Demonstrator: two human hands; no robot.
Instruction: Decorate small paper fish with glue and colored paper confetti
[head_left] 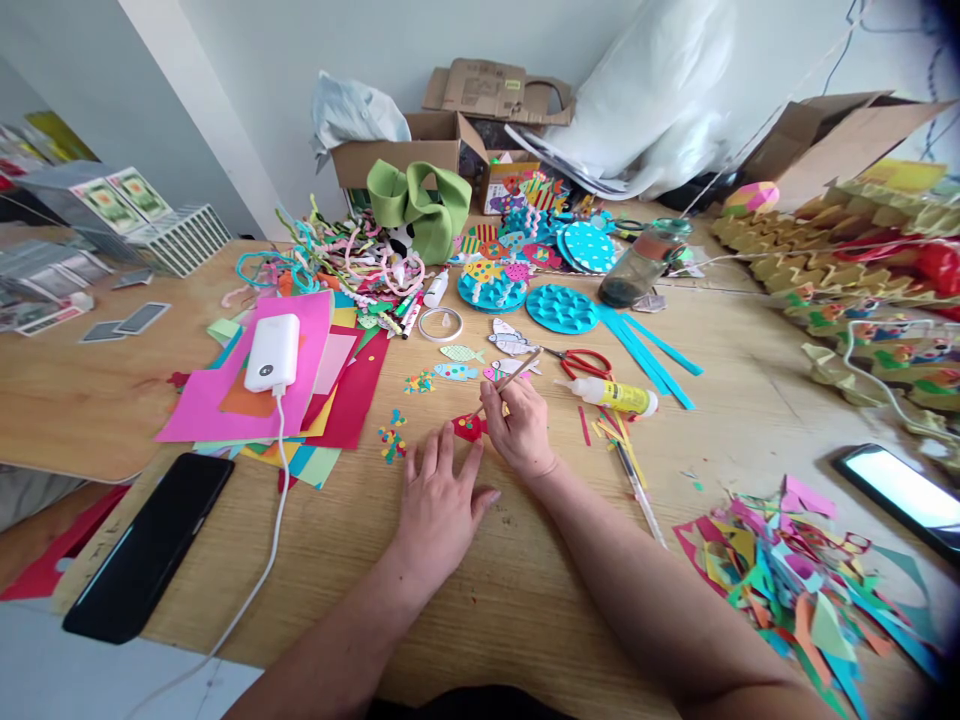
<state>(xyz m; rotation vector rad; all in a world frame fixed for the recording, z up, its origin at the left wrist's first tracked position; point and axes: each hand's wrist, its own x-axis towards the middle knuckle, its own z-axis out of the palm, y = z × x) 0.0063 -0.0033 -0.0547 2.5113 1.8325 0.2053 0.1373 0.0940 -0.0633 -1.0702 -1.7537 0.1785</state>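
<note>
My right hand (517,425) is closed around a thin brown stick (519,370), its lower end down at a small red paper fish (469,428) with coloured dots. Spread flat on the table, my left hand (441,490) has its fingertips at the near edge of the red piece. Small paper dots (392,437) lie in loose piles left of it. Just beyond are a light blue spotted paper fish (456,371), a pale green one (462,353) and white ones (513,340). A glue bottle (615,396) and red-handled scissors (589,364) lie past my right hand.
Coloured paper sheets (352,390) carry a white power bank (271,352) at left, near a black phone (150,545). Paper scraps (810,580) and another phone (904,490) lie at right. Blue paper discs (562,308), a glass jar (646,265) and boxes (397,150) stand behind.
</note>
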